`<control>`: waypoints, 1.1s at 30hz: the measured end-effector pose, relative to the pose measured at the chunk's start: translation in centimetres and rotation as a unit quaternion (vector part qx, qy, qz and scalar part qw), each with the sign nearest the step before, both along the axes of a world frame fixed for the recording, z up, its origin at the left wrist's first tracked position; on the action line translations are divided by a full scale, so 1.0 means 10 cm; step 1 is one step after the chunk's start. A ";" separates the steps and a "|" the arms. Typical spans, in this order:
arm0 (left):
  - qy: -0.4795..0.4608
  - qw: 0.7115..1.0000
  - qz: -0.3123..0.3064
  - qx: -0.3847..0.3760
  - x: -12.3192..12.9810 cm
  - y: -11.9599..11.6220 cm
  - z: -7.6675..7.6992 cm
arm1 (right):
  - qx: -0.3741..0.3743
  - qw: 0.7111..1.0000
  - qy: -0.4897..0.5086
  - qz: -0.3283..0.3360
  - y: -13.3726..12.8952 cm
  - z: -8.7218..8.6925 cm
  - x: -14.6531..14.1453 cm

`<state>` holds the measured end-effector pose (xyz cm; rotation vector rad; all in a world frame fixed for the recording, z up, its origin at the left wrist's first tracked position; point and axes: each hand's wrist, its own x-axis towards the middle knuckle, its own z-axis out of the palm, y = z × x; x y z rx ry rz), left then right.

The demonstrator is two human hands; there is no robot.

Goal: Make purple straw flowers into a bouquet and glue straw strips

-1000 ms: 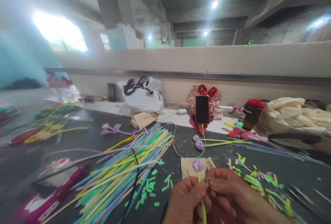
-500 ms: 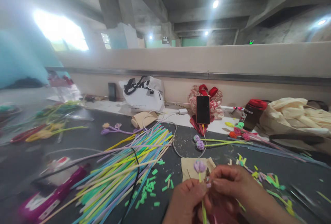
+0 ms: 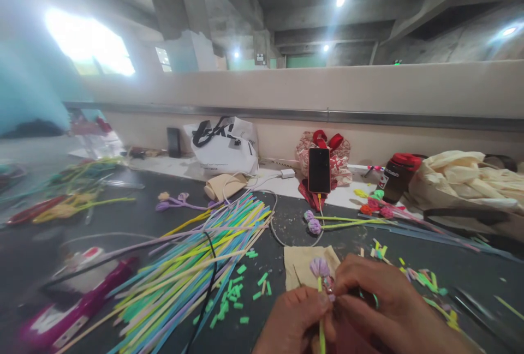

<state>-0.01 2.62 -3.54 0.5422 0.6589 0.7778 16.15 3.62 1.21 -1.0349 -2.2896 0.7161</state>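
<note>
Dark tabletop (image 3: 245,337) bears a tan cloth (image 3: 305,267); beside it, left fingers pinch a purple flower (image 3: 319,268)'s stem, right ones perhaps something small.

The left hand (image 3: 292,318) and right hand (image 3: 382,299) are showing bare fingers; a blurred dark-reddish patch (image 3: 351,336) is appearing between them.

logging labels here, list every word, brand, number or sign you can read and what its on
White bag with black handle: large black letters, partly covered, possibly "K"; small print below too blurred to read.
Dark brown container with red top: pale lettering, too small and blurred.
Nothing else is readable.
</note>
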 end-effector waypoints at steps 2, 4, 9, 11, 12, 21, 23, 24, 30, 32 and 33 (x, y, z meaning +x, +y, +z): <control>0.007 1.000 -0.002 0.003 0.00 0.00 -0.03 | -0.005 1.000 0.001 0.002 0.01 0.06 0.04; 0.032 0.999 -0.008 0.007 0.01 -0.01 -0.05 | 0.006 1.000 0.006 0.010 0.06 0.13 0.10; 0.120 0.993 -0.020 -0.005 0.03 -0.02 0.04 | 0.042 0.997 -0.032 0.052 0.18 0.28 0.22; 0.156 0.986 -0.053 -0.017 0.05 -0.02 0.10 | 0.033 0.996 -0.050 0.072 0.21 0.31 0.23; 0.171 0.983 -0.069 -0.023 0.05 -0.02 0.12 | 0.024 0.995 -0.055 0.083 0.22 0.32 0.23; 0.254 0.961 -0.108 -0.001 0.08 -0.04 0.20 | -0.056 0.977 -0.100 0.178 0.41 0.32 0.18; 0.255 0.961 -0.107 0.004 0.07 -0.04 0.19 | -0.068 0.975 -0.097 0.189 0.43 0.33 0.17; 0.251 0.962 -0.107 0.004 0.06 -0.04 0.19 | -0.074 0.974 -0.096 0.192 0.43 0.33 0.16; 0.226 0.969 -0.096 0.019 0.03 -0.09 0.17 | -0.089 0.973 -0.100 0.187 0.38 0.34 0.13; 0.224 0.969 -0.101 0.019 0.05 -0.08 0.16 | -0.086 0.974 -0.104 0.179 0.36 0.33 0.12; 0.225 0.968 -0.106 0.015 0.05 -0.08 0.15 | -0.083 0.975 -0.105 0.176 0.35 0.32 0.11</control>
